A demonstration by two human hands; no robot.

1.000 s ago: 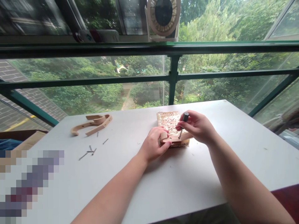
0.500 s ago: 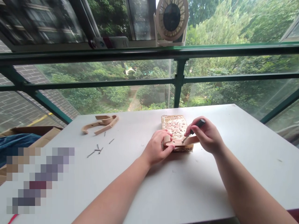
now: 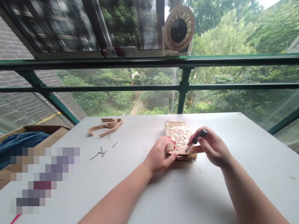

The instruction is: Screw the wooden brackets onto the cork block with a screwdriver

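Note:
A curved wooden piece [image 3: 181,151] lies across the near end of a block wrapped in shiny, dotted material [image 3: 178,132]. My left hand [image 3: 161,154] is closed around the curled left end of the wooden piece and presses it on the block. My right hand [image 3: 211,147] grips a screwdriver [image 3: 200,136] with a dark handle, tilted, its tip at a hole or screw in the wooden piece. Another screw or hole shows left of the tip. The wooden piece's right end runs under my right hand.
More curved wooden pieces [image 3: 112,125] lie at the white table's [image 3: 130,199] back left, with several screws [image 3: 101,152] in front. A cardboard box [image 3: 44,141] holding blue cloth stands left. A fan [image 3: 179,28] stands on the green railing [image 3: 140,62]. A blurred patch covers the left.
The view has shifted, so everything sits slightly lower and further right. Both hands keep their holds, and the screwdriver tip stays at the same spot on the wooden piece.

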